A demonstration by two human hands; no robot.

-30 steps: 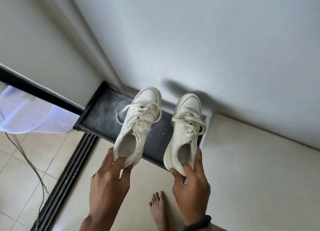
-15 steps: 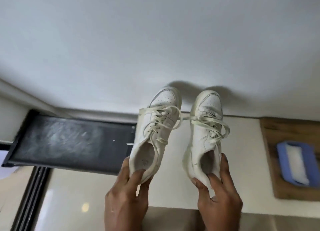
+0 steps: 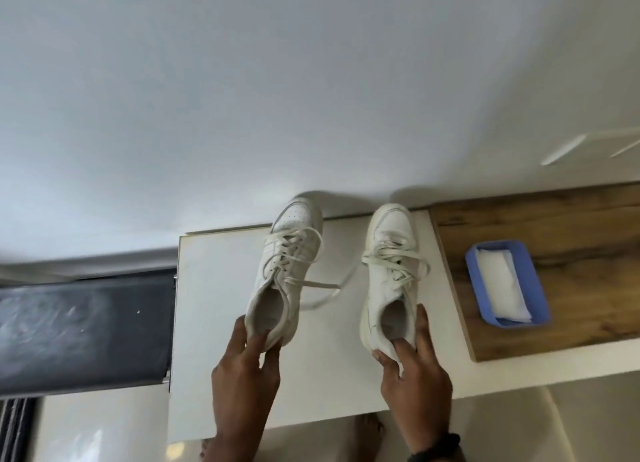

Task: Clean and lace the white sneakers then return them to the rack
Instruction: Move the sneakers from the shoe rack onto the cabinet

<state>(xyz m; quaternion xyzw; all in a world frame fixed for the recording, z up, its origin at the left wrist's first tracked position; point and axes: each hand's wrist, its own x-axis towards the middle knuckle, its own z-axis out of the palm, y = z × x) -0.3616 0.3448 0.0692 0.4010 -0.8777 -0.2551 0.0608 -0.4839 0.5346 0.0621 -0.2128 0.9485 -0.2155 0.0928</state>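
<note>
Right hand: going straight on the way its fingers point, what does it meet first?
The right hand grips the right sneaker by its heel, pointing toe-ward. Going on, the shoe's toe would probably meet the white wall first; depth is unclear.

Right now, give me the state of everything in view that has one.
Left white lace-up sneaker: laced, one lace end trailing loose, held at heel by left hand.
Right white lace-up sneaker: laced, held at heel by right hand.
Blue rectangular plastic tray: upright, holds folded white cloth.
</note>
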